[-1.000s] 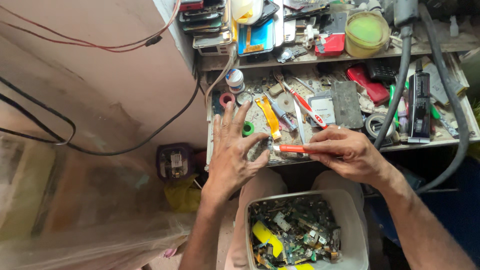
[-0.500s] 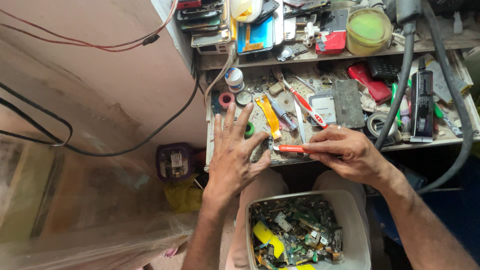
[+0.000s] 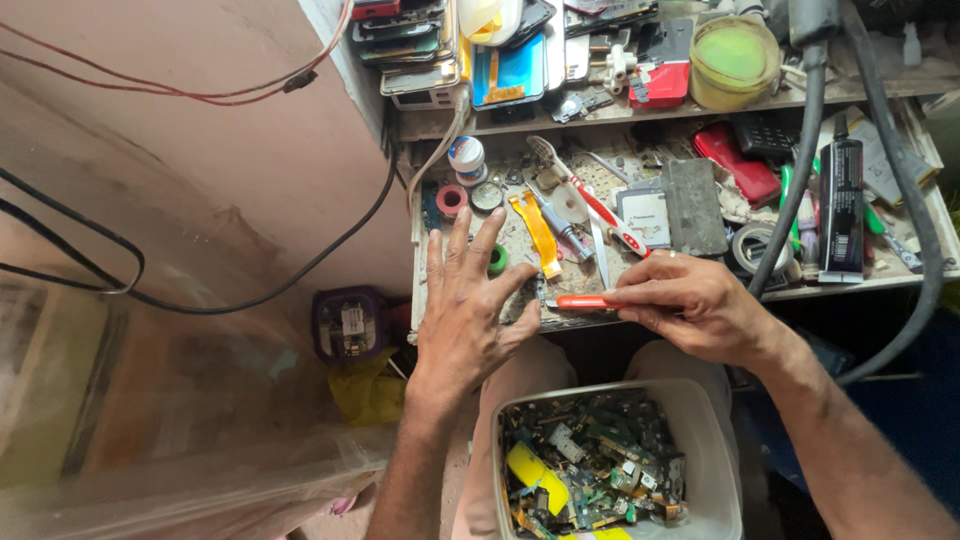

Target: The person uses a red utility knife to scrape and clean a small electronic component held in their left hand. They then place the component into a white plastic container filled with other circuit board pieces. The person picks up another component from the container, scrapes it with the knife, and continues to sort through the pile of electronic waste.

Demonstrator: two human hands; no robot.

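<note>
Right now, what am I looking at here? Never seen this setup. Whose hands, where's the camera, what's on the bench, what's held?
There is no machine: these are one person's two bare hands, filmed by a single camera worn on the head and looking down.

The left hand lies flat with spread fingers on the cluttered workbench tray. The right hand pinches an orange-handled tool at the tray's front edge.

On the tray lie a yellow flex strip, a red-handled screwdriver, tape rolls and small parts. The shelf above holds stacked phones and a green-lidded tub.

Below, in the person's lap, sits a white bin full of circuit boards.
</note>
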